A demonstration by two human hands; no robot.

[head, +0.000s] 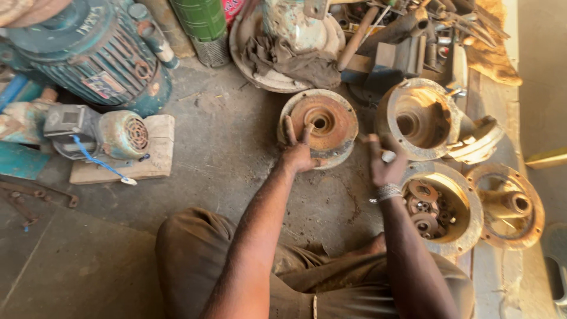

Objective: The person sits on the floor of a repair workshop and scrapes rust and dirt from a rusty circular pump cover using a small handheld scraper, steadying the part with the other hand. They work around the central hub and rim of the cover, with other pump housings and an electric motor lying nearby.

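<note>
1. The left hand (299, 152) lies flat with fingers spread on the round rusty cast-iron cover plate with a central bore (319, 125); its grip is wide open, pressing rather than clasping. To my judgement, keeping the palm over the rim steadies the plate best, fingers clear of the bore
2. The right hand (385, 162) is raised just right of that plate, its grip closed narrowly on a small pale object (388, 156), too small to identify. A firm pinch near the fingertips seems wise, since a small part could slip easily
3. The plate rests on the grey concrete floor (224, 159) in front of the person's knees, between the two hands. Its face is orange-brown with rust, the outer rim paler and chipped, with a stepped hub around the hole
4. To the right sit a tan flanged pump housing (419, 121) and a round casing holding rusty gears (440, 207); a small grey electric motor on a wooden block (103, 133) lies well apart at the left
</note>
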